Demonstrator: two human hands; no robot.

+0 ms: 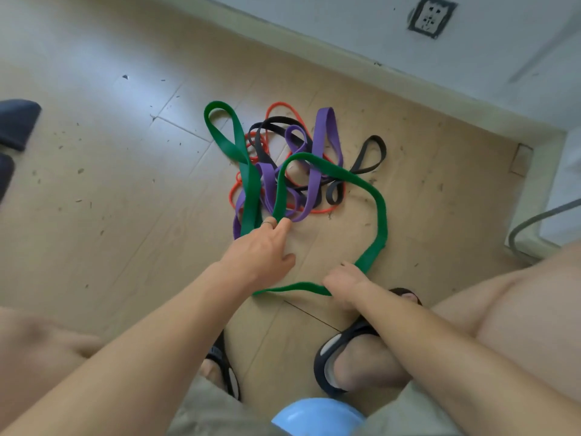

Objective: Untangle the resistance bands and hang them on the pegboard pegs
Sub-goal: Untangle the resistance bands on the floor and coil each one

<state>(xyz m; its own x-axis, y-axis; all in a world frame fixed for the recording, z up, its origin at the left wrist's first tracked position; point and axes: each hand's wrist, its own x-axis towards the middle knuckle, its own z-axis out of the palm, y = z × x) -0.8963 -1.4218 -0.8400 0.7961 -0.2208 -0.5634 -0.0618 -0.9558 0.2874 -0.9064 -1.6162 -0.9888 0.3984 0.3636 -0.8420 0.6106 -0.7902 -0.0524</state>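
While tangled, green band (pixel 379 215) loops widest.

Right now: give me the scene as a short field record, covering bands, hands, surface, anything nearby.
bands: wide green rubber band, purple flat band, thin red band and black band, tangled in one pile
surface: pale wood-look floor
left hand: fingers reach into the green band at the pile's near edge; grip unclear
right hand: curled round the green band's near loop
nearby: wall socket; black sandal
pegboard: not in view
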